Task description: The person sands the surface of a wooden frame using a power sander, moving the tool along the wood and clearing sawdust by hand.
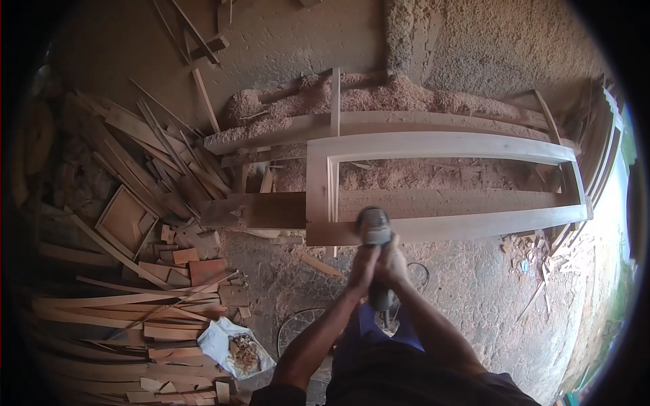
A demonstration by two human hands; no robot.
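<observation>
My left hand point(363, 267) and my right hand point(393, 264) are both closed around an angle grinder point(376, 227), side by side behind its head. The tool's body runs back between my forearms. Its round head rests on or just over the near rail of a wooden frame point(457, 223), close to the left corner. Whether the disc touches the wood cannot be seen. The frame is a long rectangle of pale planed timber with a stepped inner edge on its left end. It lies across a wooden bench point(274, 209) made of thick planks.
Wood shavings point(401, 96) are heaped behind the bench against a rough wall. Timber offcuts point(172, 304) crowd the floor at left, beside a white sack point(223, 340) holding scraps. A power cord point(279, 330) loops on the floor near my legs. Long boards point(604, 157) lean at the right.
</observation>
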